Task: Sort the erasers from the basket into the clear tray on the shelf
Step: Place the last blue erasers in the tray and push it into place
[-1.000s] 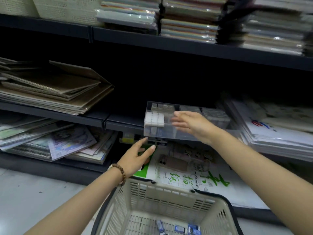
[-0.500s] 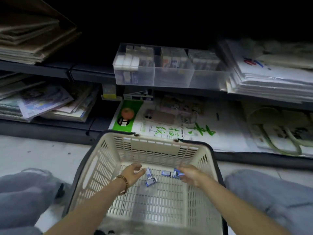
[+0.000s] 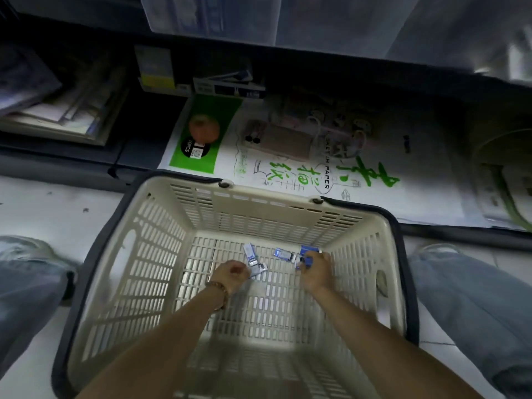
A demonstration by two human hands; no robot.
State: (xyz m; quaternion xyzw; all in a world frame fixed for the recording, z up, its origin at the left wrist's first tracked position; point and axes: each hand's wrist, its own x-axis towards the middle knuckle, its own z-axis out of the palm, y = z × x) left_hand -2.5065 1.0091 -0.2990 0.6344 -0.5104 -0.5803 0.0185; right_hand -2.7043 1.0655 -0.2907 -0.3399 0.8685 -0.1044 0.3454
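Clearly the sorting is near its end, as I judge it: the basket [image 3: 259,194] on the floor holds only a handful of erasers [image 3: 283,254]. They are all gathered at the far middle of its slatted bottom, and nothing else shows in it. Both arms reach down inside. The right grip [image 3: 315,270] is clenched round a blue eraser [image 3: 305,262], fingers curled over it, low against the bottom. The left grip [image 3: 231,275] has its fingers curled with a pale eraser [image 3: 259,268] right at the fingertips. Whether it is pinched or only touched, I cannot tell through the blur. About three more lie loose between and just beyond the two grips. The clear tray [image 3: 213,15] sits on the shelf [image 3: 316,57] above, at the top edge of view, too blurred to read its fill. Left to do: lift these last few, carry them up and set them in the tray, likely in one or two more trips.
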